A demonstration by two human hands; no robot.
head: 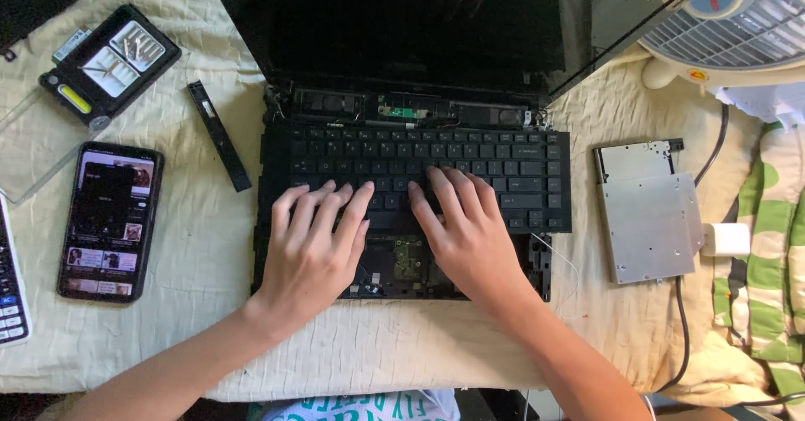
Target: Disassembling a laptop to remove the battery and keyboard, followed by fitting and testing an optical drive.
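A partly taken-apart black laptop (285, 148) lies open on a cream cloth. Its palm rest is off, so the circuit board (408, 257) shows below the keyboard (520, 169). My left hand (314, 249) lies flat on the lower left of the keyboard, fingers spread on the keys. To its right, my right hand (470, 232) presses its fingertips on the keyboard's lower middle. Neither hand holds anything. The dark screen (386, 27) leans back behind the keyboard.
A silver optical drive (650, 220) lies right of the laptop. Left are a black plastic strip (218, 136), a smartphone (109, 220) with a lit screen, a screwdriver-bit case (109, 64) and a calculator edge (10, 304). A white fan (729, 27) stands at top right; a white charger (726, 239) beside the drive.
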